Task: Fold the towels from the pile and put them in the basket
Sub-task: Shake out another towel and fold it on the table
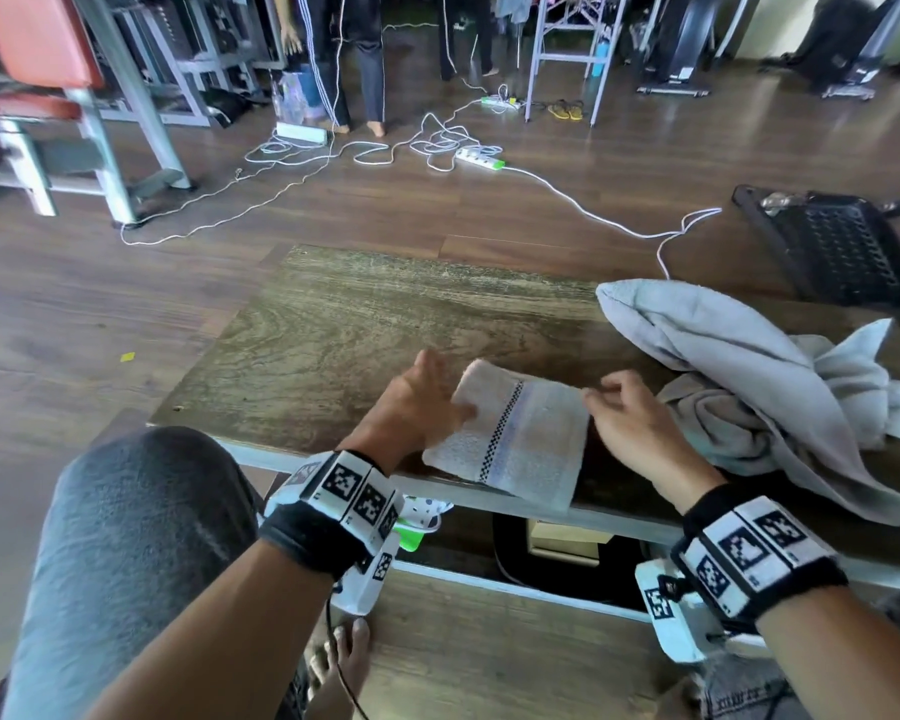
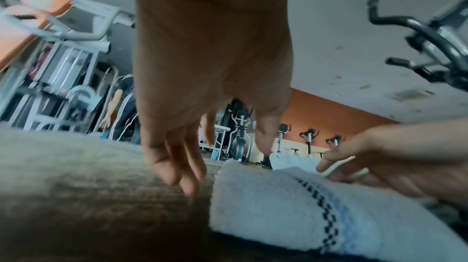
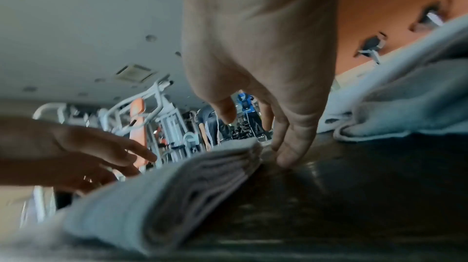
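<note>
A folded white towel (image 1: pixel 510 433) with a black checkered stripe lies at the near edge of the wooden table (image 1: pixel 365 324). My left hand (image 1: pixel 448 387) rests at the towel's left end, thumb on the cloth, fingers relaxed and pointing down (image 2: pixel 187 176) beside the towel (image 2: pixel 278 206). My right hand (image 1: pixel 606 394) is at the towel's right end. Its fingertips (image 3: pixel 281 156) touch the table next to the stacked layers (image 3: pixel 152 196), holding nothing. The pile of grey towels (image 1: pixel 749 366) lies rumpled to the right. A black basket (image 1: pixel 832 246) stands beyond the table's far right corner.
White cables and power strips (image 1: pixel 479 158) trail over the wooden floor behind the table. Gym machines (image 1: pixel 100 122) stand at back left, and a person's legs (image 1: pixel 365 70) at the back. My knee (image 1: pixel 141 537) is at near left. A box (image 1: pixel 567 543) sits under the table.
</note>
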